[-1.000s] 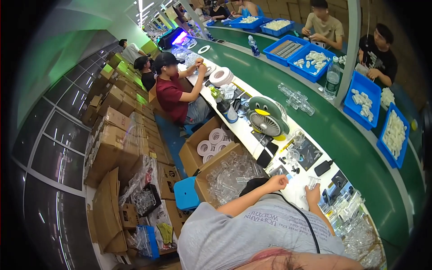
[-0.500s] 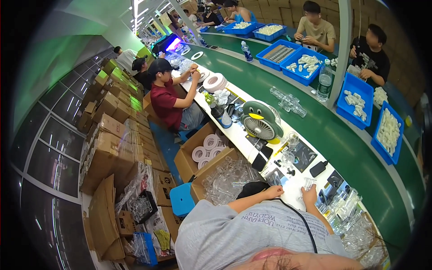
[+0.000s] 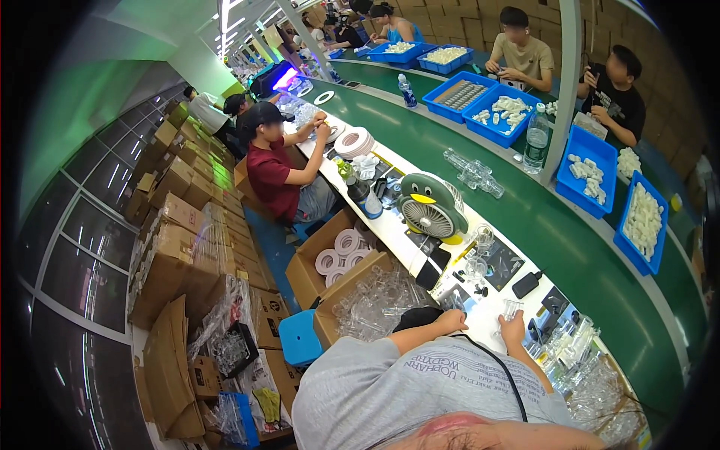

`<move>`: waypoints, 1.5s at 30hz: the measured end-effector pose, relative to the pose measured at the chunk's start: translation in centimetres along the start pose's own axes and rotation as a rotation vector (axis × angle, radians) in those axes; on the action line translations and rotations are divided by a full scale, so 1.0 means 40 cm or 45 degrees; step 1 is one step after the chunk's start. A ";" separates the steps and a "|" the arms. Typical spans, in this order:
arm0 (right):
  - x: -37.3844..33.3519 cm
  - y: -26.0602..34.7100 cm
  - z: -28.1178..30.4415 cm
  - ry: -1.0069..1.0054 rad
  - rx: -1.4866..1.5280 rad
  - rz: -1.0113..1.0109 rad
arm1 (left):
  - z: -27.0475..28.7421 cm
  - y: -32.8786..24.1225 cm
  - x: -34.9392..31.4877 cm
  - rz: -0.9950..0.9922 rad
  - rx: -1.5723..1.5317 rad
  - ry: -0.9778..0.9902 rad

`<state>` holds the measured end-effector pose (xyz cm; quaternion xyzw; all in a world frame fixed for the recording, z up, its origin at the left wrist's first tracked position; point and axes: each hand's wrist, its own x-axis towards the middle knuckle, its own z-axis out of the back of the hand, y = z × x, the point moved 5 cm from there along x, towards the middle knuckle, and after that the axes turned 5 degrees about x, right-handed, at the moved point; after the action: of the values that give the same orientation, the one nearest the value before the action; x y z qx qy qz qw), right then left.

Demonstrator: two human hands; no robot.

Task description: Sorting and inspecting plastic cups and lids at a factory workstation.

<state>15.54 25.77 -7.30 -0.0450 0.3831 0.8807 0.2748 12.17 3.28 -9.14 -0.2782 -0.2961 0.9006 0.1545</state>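
My right hand (image 3: 513, 330) is closed around a clear plastic tube-like part (image 3: 511, 308), held just over the white worktop (image 3: 487, 306). To its left, my left hand (image 3: 451, 322) has its fingers curled together at the table's near edge. Whatever those fingers pinch, if anything, is too small to see. A black cable (image 3: 499, 360) runs across my grey shirt from near the left hand. Beyond the hands lie small clear round parts (image 3: 475, 266) and a black adapter (image 3: 527, 284). Many clear plastic parts (image 3: 566, 341) are heaped right of my right hand.
A green penguin-shaped fan (image 3: 431, 206) stands on the worktop. Past it runs a green conveyor (image 3: 420, 154) with clear parts, a bottle (image 3: 536, 139) and blue trays (image 3: 589, 172). Left are an open carton (image 3: 326, 319) of clear parts, a blue stool (image 3: 301, 336) and a co-worker (image 3: 274, 165).
The whole view has shifted slightly. My hands stay almost in place, the right still on the clear part. Across the conveyor, the person in black has shifted their hands a little.
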 end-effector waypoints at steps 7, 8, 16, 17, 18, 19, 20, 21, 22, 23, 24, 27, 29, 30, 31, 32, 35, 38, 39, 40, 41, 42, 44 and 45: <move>-0.006 0.013 0.013 0.010 -0.016 -0.012 | 0.018 -0.023 -0.004 0.042 0.033 0.031; -0.006 0.012 0.012 0.009 -0.015 -0.013 | 0.016 -0.022 -0.003 0.044 0.050 0.034; -0.011 0.018 0.013 -0.013 -0.020 -0.013 | 0.023 -0.022 -0.006 0.061 0.062 0.037; -0.006 0.006 0.009 -0.018 -0.021 -0.022 | 0.022 -0.025 -0.005 0.076 0.063 0.060; 0.002 -0.001 0.002 -0.029 -0.015 -0.010 | 0.023 -0.030 -0.002 0.070 0.064 0.069; 0.007 -0.011 -0.001 -0.041 -0.008 0.002 | 0.023 -0.034 0.000 0.077 0.072 0.088; 0.005 -0.009 0.000 -0.040 -0.009 -0.002 | 0.023 -0.030 0.001 0.092 0.077 0.104; 0.007 -0.005 0.000 -0.020 -0.017 -0.010 | 0.024 -0.029 0.002 0.093 0.077 0.108; 0.009 0.000 -0.001 -0.001 -0.024 -0.018 | 0.025 -0.028 0.004 0.103 0.076 0.107; 0.007 0.007 0.004 -0.001 -0.025 -0.023 | 0.024 -0.028 0.004 0.111 0.073 0.109; 0.006 0.014 0.008 0.021 -0.009 -0.039 | 0.024 -0.026 0.004 0.111 0.074 0.113; 0.003 0.011 0.011 0.023 -0.002 -0.036 | 0.026 -0.030 0.003 0.100 0.084 0.119; 0.003 0.007 0.008 0.007 -0.013 -0.014 | 0.026 -0.034 -0.001 0.096 0.097 0.103; 0.001 0.005 0.005 0.007 -0.011 -0.009 | 0.025 -0.034 -0.005 0.096 0.095 0.106; -0.002 0.001 0.002 0.007 -0.010 -0.004 | 0.023 -0.032 -0.011 0.117 0.082 0.106; -0.005 0.003 0.003 0.008 -0.011 -0.005 | 0.022 -0.029 -0.013 0.137 0.069 0.106; -0.017 -0.007 0.005 -0.004 -0.004 -0.021 | 0.014 -0.029 -0.019 0.119 0.097 0.124; -0.006 -0.042 -0.003 0.027 0.057 -0.066 | 0.004 -0.049 0.005 -0.012 0.188 0.183; 0.002 -0.053 -0.001 0.044 0.091 -0.085 | -0.008 -0.029 0.019 0.036 0.224 0.203; -0.006 -0.009 0.024 -0.035 0.372 0.034 | -0.004 -0.011 0.022 0.051 0.245 0.161; -0.007 0.030 0.052 -0.059 0.522 0.080 | 0.005 -0.005 0.019 0.061 0.151 0.221; 0.005 0.016 0.055 -0.110 1.005 0.197 | 0.020 -0.039 0.020 -0.034 0.047 0.224; -0.083 0.220 0.237 -0.135 0.715 0.217 | 0.026 0.016 0.019 0.015 -0.011 0.238; -0.111 0.269 0.304 -0.105 0.913 0.257 | 0.035 0.022 0.030 -0.031 -0.190 0.212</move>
<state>15.33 26.32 9.53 0.1275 0.6582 0.7145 0.2000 10.28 2.50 -9.26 -0.3592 -0.3518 0.8478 0.1684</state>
